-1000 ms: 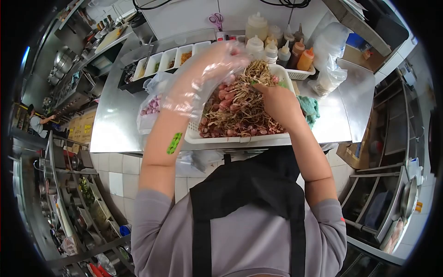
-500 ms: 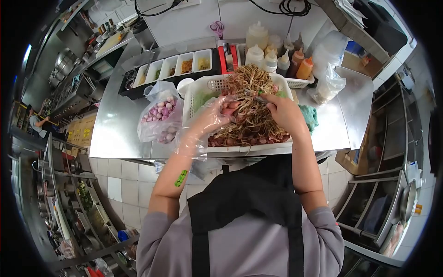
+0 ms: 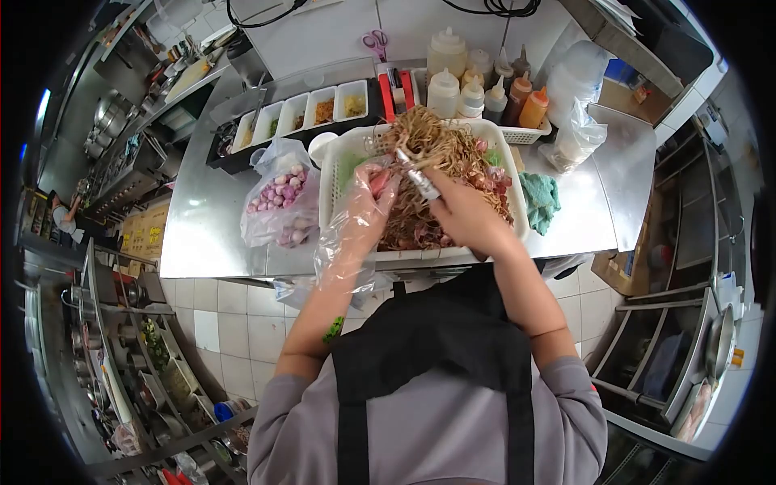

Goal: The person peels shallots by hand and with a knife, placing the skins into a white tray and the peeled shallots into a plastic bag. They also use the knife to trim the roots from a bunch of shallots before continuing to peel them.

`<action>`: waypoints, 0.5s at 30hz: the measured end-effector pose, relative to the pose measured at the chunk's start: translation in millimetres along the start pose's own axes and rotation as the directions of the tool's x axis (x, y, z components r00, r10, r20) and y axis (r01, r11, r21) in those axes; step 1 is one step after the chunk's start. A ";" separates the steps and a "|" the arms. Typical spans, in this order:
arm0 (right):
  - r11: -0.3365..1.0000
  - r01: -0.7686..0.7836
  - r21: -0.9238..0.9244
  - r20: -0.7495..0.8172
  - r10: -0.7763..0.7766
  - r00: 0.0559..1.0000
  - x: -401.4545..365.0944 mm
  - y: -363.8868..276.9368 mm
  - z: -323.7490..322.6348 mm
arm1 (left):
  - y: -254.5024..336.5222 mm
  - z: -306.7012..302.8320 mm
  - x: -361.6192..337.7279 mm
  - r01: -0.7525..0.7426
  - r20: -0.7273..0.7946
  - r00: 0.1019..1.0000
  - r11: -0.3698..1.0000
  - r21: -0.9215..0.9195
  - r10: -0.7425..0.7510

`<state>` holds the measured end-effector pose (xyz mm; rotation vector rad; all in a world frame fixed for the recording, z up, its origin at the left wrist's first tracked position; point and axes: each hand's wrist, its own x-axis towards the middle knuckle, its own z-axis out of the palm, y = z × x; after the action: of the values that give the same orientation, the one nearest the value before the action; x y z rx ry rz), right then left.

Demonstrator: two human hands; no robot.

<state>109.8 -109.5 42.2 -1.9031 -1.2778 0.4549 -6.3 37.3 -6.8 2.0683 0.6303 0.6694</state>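
Observation:
A white perforated basket (image 3: 330,194) holds unpeeled red shallots (image 3: 414,225) with long dry roots and stalks (image 3: 432,137). My left hand (image 3: 372,192), in a clear plastic glove, is closed at the left of the stalks; what its fingers grip is partly hidden. Bare, my right hand (image 3: 469,214) is closed around a small knife (image 3: 419,176), whose silvery part points up and left toward the left hand. Left of the basket lies a plastic bag of peeled shallots (image 3: 279,194).
Behind stand a condiment tray (image 3: 303,121), purple scissors (image 3: 375,42) and squeeze bottles (image 3: 447,61). On the right are a green cloth (image 3: 540,200) and a bag of white contents (image 3: 575,141). Shelves (image 3: 153,356) line the lower left; another person (image 3: 66,217) is far left.
My right hand has moved left and down, and the knife now shows clearly. My left hand has shifted slightly left and turned more upright. The clump of roots has moved left.

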 end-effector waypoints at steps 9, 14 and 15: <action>0.994 0.049 0.096 0.032 -0.052 0.998 15.3 2.3 62.7 | -17.7 0.7 3.8 -0.059 -0.162 0.982 0.978 0.202 0.093; 0.990 -0.006 0.139 0.133 -0.013 0.991 23.4 8.2 76.2 | -8.8 -2.4 4.1 -0.034 -0.126 0.990 0.977 0.209 0.062; 0.987 -0.003 0.162 0.138 -0.019 0.990 24.1 7.8 76.0 | -6.0 -3.1 3.8 -0.042 -0.099 0.993 0.978 0.203 0.063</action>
<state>74.6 -58.5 -8.6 -1.7549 -1.2956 0.6770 -6.7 44.6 -9.4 2.2544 0.7307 0.7766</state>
